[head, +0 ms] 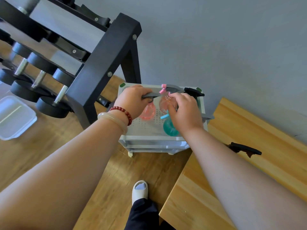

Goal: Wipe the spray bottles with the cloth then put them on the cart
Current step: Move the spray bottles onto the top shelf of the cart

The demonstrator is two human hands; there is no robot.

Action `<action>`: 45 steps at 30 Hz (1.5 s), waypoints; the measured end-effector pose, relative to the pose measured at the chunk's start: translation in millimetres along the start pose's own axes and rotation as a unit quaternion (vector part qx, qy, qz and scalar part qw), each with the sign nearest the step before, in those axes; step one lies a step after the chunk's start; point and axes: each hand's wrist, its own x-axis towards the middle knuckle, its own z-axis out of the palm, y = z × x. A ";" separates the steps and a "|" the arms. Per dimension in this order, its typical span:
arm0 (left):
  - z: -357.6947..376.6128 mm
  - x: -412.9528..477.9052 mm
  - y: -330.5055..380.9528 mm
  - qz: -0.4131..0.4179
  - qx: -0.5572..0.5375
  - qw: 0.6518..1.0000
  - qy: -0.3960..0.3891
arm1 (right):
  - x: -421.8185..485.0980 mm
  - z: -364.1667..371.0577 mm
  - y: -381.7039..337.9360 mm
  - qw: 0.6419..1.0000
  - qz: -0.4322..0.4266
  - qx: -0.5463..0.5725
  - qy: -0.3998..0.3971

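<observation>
Spray bottles [148, 112] sit on the cart [142, 128], dumbbell rack [103, 63] to its left, table [265, 130] to its right

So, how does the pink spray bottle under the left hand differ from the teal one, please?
The left hand grips the pink spray bottle by its grey trigger head; the teal spray bottle is hidden in part under the right hand. The pink one stands further back, the teal one at the front of the cart. Both are translucent.
</observation>
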 end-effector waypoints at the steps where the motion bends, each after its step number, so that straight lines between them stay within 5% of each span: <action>1: 2.3 7.2 -3.2 0.004 0.006 1.000 -0.001 | 5.2 1.5 0.6 1.000 0.003 -0.002 0.004; 16: 24.7 84.2 -34.9 0.014 0.012 1.000 -0.024 | 67.4 30.8 9.5 0.990 0.097 -0.035 -0.100; 29: 25.0 94.0 -38.5 0.024 0.019 0.999 -0.037 | 67.8 34.5 11.1 0.991 0.099 -0.022 -0.086; 45: 26.3 36.9 7.4 0.052 0.057 0.996 0.036 | 30.5 -0.9 20.0 0.996 0.083 -0.026 -0.032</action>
